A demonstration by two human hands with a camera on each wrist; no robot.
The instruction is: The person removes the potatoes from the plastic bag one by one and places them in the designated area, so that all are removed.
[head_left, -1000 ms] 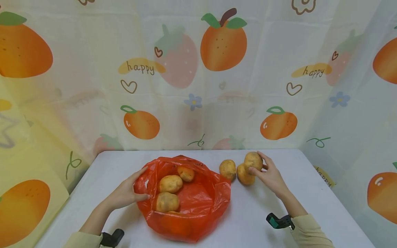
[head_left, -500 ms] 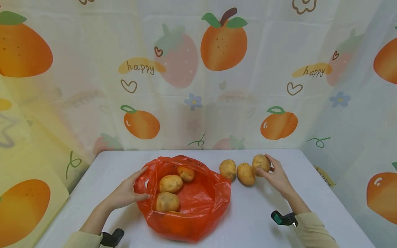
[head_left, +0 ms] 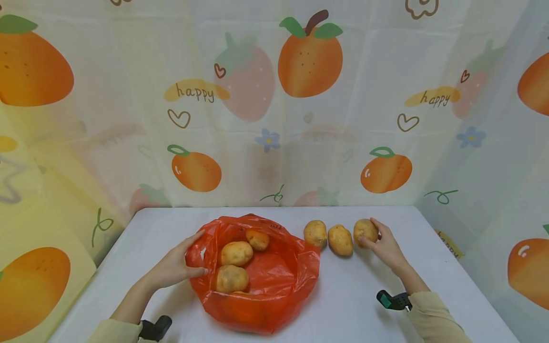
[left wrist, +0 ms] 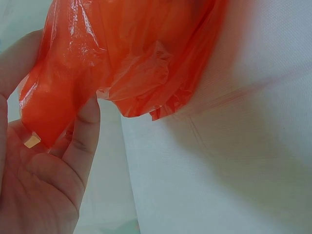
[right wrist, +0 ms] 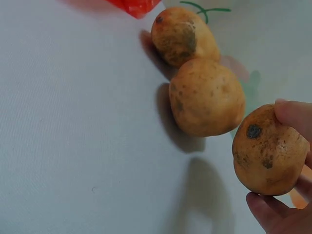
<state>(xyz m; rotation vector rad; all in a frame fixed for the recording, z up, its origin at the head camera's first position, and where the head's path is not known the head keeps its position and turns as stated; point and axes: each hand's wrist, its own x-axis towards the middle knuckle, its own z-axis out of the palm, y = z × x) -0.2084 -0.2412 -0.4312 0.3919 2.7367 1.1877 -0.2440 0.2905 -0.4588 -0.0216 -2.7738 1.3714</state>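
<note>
I read "happy" on the backdrop (head_left: 326, 166). Right hand (head_left: 388, 247) pinches a tan, dark-spotted potato (right wrist: 268, 156) beside two loose potatoes (head_left: 340, 240); left hand (head_left: 173, 267) grips the red bag (head_left: 253, 312) at its left side.

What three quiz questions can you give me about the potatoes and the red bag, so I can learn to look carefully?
1. How many potatoes are outside the red bag, counting any being held?
2. True or false: the left hand is holding the edge of the red bag.
3. In the head view, which of the potatoes outside the red bag is the right hand holding?
A) the leftmost
B) the middle one
C) the rightmost

Key:
1: three
2: true
3: C, the rightmost potato
</note>
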